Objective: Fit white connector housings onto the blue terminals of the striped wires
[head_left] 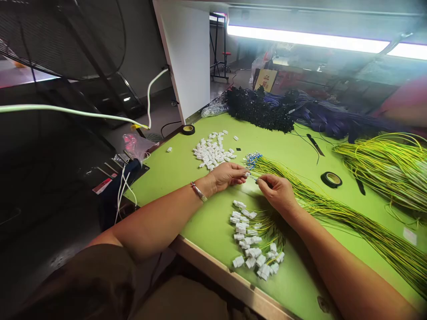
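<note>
My left hand (228,175) pinches a small white connector housing (247,174) between thumb and fingers. Close to its right, my right hand (275,189) is closed on a thin wire whose blue-sleeved terminal (254,179) points at the housing. Whether the tip has entered the housing is too small to tell. Behind the hands lies a bundle of yellow-green wires (300,182) with blue-and-metal terminals (252,159) at its end. A loose pile of white housings (213,151) sits beyond my left hand. Nearer me are several wires with white housings fitted (247,240).
Two rolls of black tape (331,179) (188,129) lie on the green tabletop (200,218). A dark blade-like tool (314,144) rests farther back. Black connectors (263,109) with purple wires fill the rear, and a coiled yellow-green bundle (390,169) stands right. A white cable (73,112) hangs at left.
</note>
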`<action>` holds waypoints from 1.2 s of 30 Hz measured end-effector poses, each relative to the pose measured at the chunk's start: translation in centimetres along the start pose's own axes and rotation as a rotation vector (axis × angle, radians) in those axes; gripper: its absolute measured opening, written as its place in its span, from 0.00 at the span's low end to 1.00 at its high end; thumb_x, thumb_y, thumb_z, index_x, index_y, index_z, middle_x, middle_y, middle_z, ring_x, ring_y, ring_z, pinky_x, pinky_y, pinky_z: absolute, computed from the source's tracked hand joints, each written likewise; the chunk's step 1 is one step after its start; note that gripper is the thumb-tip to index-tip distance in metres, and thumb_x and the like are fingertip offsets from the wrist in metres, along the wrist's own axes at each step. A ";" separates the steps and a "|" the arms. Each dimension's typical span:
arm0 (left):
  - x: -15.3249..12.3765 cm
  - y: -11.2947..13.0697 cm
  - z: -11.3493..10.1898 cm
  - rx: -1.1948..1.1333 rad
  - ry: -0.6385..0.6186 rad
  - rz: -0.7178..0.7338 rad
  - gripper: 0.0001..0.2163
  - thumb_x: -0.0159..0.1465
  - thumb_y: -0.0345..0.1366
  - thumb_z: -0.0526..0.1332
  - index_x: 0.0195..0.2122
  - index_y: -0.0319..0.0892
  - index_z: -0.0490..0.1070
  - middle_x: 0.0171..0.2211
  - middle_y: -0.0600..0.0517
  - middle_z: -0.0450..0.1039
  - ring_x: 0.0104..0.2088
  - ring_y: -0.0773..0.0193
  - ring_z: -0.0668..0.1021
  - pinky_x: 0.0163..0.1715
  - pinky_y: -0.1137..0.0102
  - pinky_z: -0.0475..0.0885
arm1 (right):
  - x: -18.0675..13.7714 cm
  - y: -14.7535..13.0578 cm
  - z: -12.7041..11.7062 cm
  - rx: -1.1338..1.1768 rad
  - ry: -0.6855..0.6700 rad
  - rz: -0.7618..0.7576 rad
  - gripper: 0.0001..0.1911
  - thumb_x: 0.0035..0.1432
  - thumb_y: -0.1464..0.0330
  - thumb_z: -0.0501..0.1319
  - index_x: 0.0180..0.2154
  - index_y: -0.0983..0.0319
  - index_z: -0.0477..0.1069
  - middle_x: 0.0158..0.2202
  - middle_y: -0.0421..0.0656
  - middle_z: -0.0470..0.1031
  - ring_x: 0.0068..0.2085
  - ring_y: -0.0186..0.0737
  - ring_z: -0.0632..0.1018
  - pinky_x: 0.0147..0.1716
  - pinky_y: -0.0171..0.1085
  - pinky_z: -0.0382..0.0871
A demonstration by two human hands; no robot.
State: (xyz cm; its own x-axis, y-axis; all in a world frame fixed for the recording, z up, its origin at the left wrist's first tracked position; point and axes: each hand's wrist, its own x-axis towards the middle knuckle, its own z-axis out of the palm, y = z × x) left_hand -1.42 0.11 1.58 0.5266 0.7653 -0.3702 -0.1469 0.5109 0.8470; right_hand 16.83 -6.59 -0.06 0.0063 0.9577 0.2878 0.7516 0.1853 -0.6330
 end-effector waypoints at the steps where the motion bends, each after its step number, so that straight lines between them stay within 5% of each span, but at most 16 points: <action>1: 0.0 0.0 0.0 0.009 -0.004 -0.001 0.04 0.59 0.27 0.66 0.29 0.30 0.75 0.23 0.51 0.73 0.19 0.76 0.73 0.23 0.80 0.68 | 0.0 0.0 0.0 0.002 0.000 0.004 0.12 0.55 0.63 0.57 0.25 0.61 0.73 0.20 0.38 0.68 0.22 0.32 0.67 0.25 0.32 0.58; 10: 0.1 -0.5 -0.1 -0.020 -0.023 0.015 0.09 0.50 0.28 0.73 0.28 0.30 0.76 0.23 0.50 0.74 0.23 0.73 0.76 0.30 0.76 0.71 | 0.1 0.0 0.1 -0.037 -0.020 0.013 0.12 0.55 0.62 0.56 0.26 0.61 0.73 0.20 0.38 0.68 0.22 0.32 0.66 0.25 0.32 0.57; 18: 0.0 -0.6 -0.2 -0.003 -0.076 0.085 0.15 0.49 0.27 0.73 0.38 0.34 0.77 0.27 0.50 0.76 0.27 0.70 0.78 0.34 0.73 0.73 | 0.0 0.1 0.3 -0.083 -0.047 -0.073 0.12 0.57 0.64 0.56 0.28 0.60 0.75 0.22 0.39 0.72 0.24 0.33 0.68 0.27 0.33 0.59; 24: -0.4 0.1 0.2 -0.004 0.024 0.162 0.14 0.50 0.26 0.71 0.38 0.35 0.73 0.27 0.51 0.75 0.30 0.67 0.80 0.32 0.75 0.74 | 0.0 0.0 0.3 -0.108 -0.045 -0.088 0.11 0.57 0.65 0.56 0.27 0.60 0.75 0.21 0.39 0.71 0.23 0.33 0.67 0.26 0.33 0.57; 28: 0.0 0.1 -0.2 -0.007 0.085 0.240 0.11 0.46 0.30 0.74 0.29 0.35 0.74 0.26 0.53 0.74 0.27 0.71 0.77 0.33 0.74 0.73 | 0.1 0.0 0.2 -0.066 -0.046 -0.079 0.11 0.57 0.66 0.56 0.28 0.60 0.75 0.22 0.39 0.72 0.24 0.33 0.67 0.27 0.32 0.59; 36: 0.5 -1.1 -0.4 0.225 -0.021 0.319 0.17 0.47 0.31 0.73 0.39 0.33 0.79 0.28 0.51 0.76 0.29 0.71 0.74 0.33 0.74 0.68 | 0.3 0.4 0.0 0.177 -0.002 -0.006 0.12 0.55 0.63 0.57 0.26 0.63 0.73 0.20 0.38 0.67 0.23 0.32 0.65 0.24 0.32 0.58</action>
State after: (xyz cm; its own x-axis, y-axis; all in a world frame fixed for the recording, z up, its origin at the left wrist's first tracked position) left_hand -1.37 0.09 0.27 0.5018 0.8622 -0.0690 -0.1202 0.1485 0.9816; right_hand 17.13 -6.22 -0.24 0.0001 0.9568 0.2907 0.6240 0.2271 -0.7477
